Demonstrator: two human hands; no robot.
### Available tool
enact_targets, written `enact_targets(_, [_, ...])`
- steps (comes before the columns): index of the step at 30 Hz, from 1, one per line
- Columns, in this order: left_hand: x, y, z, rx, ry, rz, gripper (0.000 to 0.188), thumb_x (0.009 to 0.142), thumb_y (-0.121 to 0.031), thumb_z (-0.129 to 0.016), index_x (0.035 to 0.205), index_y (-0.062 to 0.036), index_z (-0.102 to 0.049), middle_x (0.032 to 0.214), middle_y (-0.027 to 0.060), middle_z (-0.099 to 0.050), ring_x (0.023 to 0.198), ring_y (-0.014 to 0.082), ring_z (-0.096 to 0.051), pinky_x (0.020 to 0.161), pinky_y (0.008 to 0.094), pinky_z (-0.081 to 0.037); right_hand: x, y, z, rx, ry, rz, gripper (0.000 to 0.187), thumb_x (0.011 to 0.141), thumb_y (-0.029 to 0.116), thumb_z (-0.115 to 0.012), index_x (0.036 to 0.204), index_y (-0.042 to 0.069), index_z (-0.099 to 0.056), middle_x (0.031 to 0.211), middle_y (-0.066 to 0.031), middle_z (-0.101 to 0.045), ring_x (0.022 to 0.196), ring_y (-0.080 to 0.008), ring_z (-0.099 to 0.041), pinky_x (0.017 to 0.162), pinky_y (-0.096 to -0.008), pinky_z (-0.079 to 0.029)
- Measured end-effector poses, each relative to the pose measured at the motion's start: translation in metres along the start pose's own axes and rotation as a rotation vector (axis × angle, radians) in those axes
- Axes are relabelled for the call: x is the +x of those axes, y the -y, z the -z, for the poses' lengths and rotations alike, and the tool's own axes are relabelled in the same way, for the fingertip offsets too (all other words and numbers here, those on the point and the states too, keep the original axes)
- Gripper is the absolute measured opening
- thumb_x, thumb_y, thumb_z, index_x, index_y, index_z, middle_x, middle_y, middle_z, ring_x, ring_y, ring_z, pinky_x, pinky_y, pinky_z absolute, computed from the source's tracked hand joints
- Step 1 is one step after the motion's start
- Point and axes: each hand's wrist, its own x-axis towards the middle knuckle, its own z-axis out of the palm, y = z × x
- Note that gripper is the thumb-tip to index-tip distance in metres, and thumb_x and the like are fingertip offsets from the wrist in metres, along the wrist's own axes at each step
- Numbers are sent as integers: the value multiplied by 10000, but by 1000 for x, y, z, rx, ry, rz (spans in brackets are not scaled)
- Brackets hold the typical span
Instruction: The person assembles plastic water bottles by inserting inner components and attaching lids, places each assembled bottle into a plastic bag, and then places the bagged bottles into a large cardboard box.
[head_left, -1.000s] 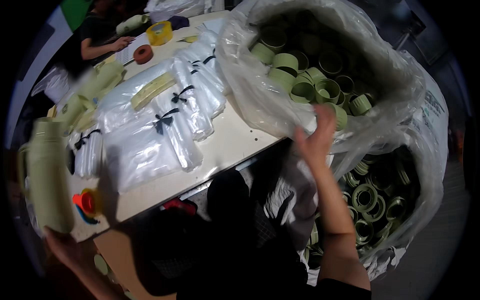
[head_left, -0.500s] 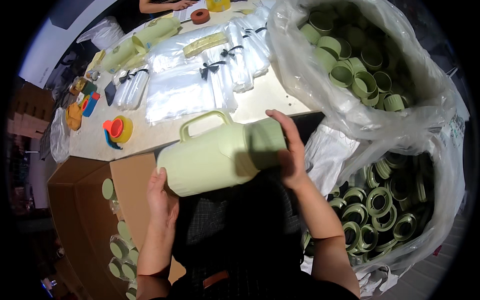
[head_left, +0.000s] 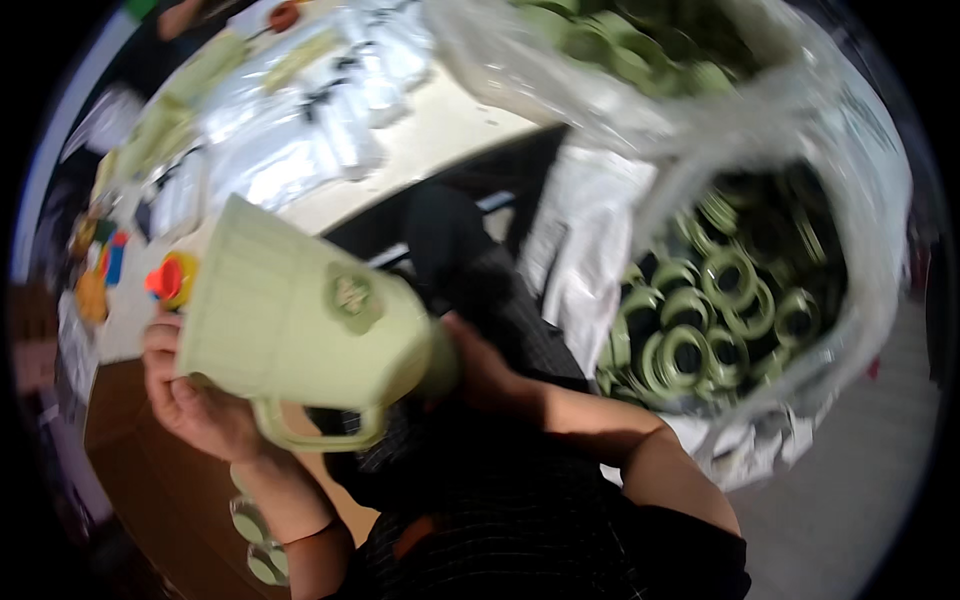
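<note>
A pale green thermos jug (head_left: 290, 310) is held in the air between my two hands, lying tilted on its side. Its wide base points to the left, its handle faces down toward me, and a round dark green emblem shows on the body. My left hand (head_left: 200, 410) is closed round the edge of the base, thumb on the near side. At the narrower top end, my right hand (head_left: 485, 370) grips the jug; its fingers are mostly hidden behind the cap end, which is in shadow.
An open cardboard box (head_left: 160, 480) at lower left holds several wrapped green jugs (head_left: 265, 560). On the right, one plastic bag holds green rings (head_left: 685, 357); another behind it holds green cups (head_left: 630, 60). Clear plastic sleeves (head_left: 270, 160) lie on the table (head_left: 440, 135).
The jug has moved left and rolled over, so its handle now faces me instead of away, and the emblem shows. Both hands stay on it. The head view has swung right.
</note>
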Motion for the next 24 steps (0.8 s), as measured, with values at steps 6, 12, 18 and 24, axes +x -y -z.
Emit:
enact_targets(6, [-14,37,-37,-142,733,172,462,682,-361,-878,739,-65,-528,1011,114,-626,1116,360,-580,1131,540,-329,-75,45,78,-963,-568,858,215,958,10,-572,1171,25,-599,1102,-90,-662,928,-129,-631,789,-282,-518])
enact_targets(12, [-67,-17,-72,298,807,214,849,590,-1,-833,1365,-66,-491,1442,180,-504,1341,376,-472,1114,445,-390,-85,84,295,-1554,-1438,403,468,767,-26,-601,1233,-13,-559,1174,-235,-629,1117,-399,-598,980,-454,-484])
enact_targets(18, [-120,12,-32,94,486,742,534,1032,-376,-513,1386,23,-497,1409,192,-551,1268,284,-554,1076,392,-418,-68,88,278,-1887,-992,183,516,697,187,-793,1136,25,-577,1142,-193,-564,1084,-404,-573,950,-469,-485])
enact_targets(24, [-115,17,-38,-16,576,727,471,1041,-349,-469,1311,29,-546,1364,204,-592,1178,273,-611,1007,372,-466,-137,104,207,-1997,-833,96,524,632,214,-865,1036,61,-570,928,-174,-647,895,-374,-648,775,-468,-519])
